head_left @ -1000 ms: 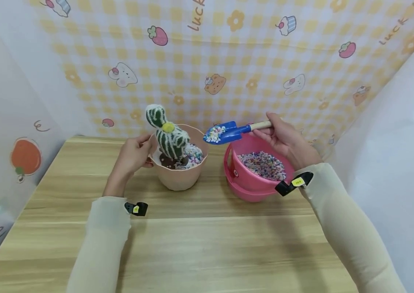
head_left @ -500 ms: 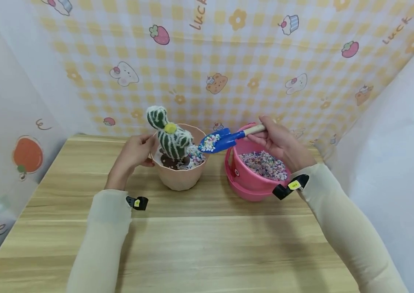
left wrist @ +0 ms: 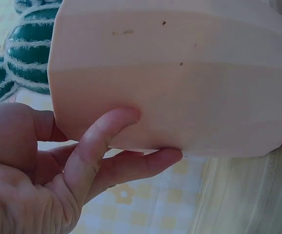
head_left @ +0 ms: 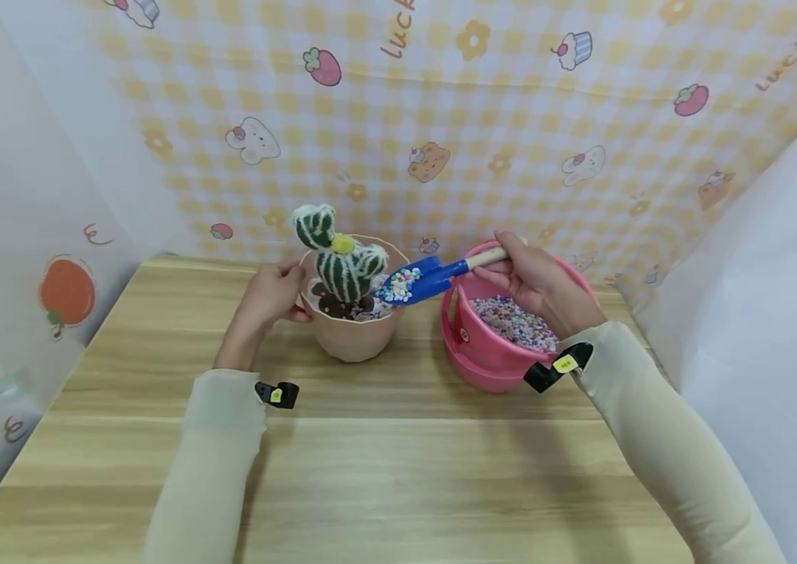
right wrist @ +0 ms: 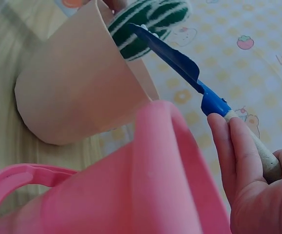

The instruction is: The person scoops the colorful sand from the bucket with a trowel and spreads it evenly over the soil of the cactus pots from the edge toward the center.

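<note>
My left hand (head_left: 267, 298) holds the left rim of a peach-coloured flower pot (head_left: 354, 338), with fingers against its outer wall (left wrist: 170, 97). In the pot stands a fuzzy green-and-white toy cactus (head_left: 342, 274) with a yellow flower, its brown base among small pebbles. My right hand (head_left: 535, 286) grips the wooden handle of a small blue trowel (head_left: 432, 283). Its blade carries pale, multicoloured pebbles (head_left: 400, 285) and overlaps the pot's right rim in the head view. From the right wrist view, the blade (right wrist: 172, 56) points up at the cactus, above the pot's rim.
Right of the pot stands a pink bucket (head_left: 465, 345) with its handle hanging down, partly filled with coloured pebbles (head_left: 511, 319). Both containers are on a wooden table (head_left: 398, 470). A yellow-checked patterned cloth (head_left: 511, 117) hangs close behind them.
The loaded trowel has moved left and down from above the bucket's side to the pot's right rim, its tip now dipped inward. My left hand keeps its hold on the pot.
</note>
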{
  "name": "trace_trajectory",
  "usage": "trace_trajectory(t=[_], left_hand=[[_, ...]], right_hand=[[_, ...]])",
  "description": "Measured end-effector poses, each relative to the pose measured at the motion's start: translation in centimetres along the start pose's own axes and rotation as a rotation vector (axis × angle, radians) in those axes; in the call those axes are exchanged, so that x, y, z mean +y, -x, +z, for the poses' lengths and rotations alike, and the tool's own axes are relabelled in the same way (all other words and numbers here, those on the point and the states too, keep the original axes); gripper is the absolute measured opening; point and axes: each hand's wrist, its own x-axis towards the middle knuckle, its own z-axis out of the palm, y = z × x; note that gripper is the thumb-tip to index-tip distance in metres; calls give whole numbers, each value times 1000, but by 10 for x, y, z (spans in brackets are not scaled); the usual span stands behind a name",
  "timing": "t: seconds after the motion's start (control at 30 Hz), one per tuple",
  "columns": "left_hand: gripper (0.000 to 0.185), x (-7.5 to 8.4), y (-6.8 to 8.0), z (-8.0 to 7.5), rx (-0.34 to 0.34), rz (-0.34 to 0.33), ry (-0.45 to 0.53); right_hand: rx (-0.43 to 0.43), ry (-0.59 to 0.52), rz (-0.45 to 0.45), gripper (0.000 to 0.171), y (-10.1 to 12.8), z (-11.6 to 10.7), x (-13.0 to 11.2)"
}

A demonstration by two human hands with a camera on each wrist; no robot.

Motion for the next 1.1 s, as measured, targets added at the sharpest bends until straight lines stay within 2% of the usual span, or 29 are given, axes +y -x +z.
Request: trace_trajectory(t=[0.27,0.6,0.8,1.1], left_hand=[[48,2,4,10,24,-10,22],[52,-3,15,10,-23,-33,14],[54,-1,16,11,-43,-46,28],[54,1,15,13,-20,-23,16]], right_hand=[[12,17,4,40,0,6,0],[44,33,15,38,-6,19,12],[34,60,14,37,-6,23,15],[48,78,16,35,-5,31,13]])
